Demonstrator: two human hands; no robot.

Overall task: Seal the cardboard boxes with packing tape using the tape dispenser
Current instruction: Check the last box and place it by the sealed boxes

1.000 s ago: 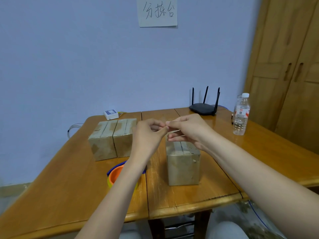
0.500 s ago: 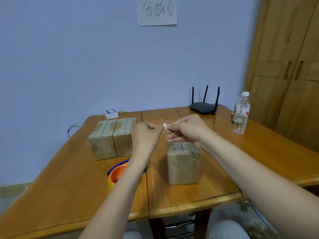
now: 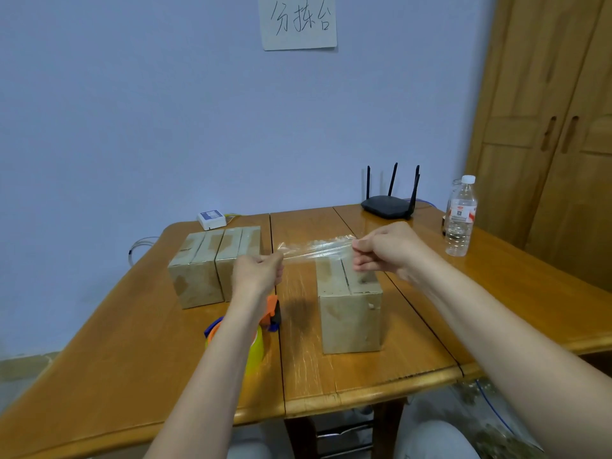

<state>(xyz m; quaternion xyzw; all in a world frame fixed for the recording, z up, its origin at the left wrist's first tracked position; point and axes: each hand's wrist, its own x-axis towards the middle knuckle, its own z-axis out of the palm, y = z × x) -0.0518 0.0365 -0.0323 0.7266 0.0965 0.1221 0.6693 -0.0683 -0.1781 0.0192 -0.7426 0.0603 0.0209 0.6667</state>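
A strip of clear packing tape (image 3: 314, 248) is stretched in the air between my hands. My left hand (image 3: 258, 271) pinches its left end and my right hand (image 3: 384, 250) pinches its right end. The strip hangs above the back of a cardboard box (image 3: 351, 313) whose top seam shows as a dark slit. Two more cardboard boxes (image 3: 212, 263) stand side by side at the left, with tape patches on top. The tape dispenser (image 3: 261, 336), orange, blue and yellow, lies on the table under my left forearm, partly hidden.
The wooden table (image 3: 331, 376) has a front edge near me. A black router (image 3: 387, 203) and a water bottle (image 3: 460, 217) stand at the back right, a small white box (image 3: 212, 219) at the back left. A wooden wardrobe (image 3: 549, 127) rises on the right.
My hands were together, pinching the tape between them. They have moved apart sideways, and the tape strip is now stretched out flat between them.
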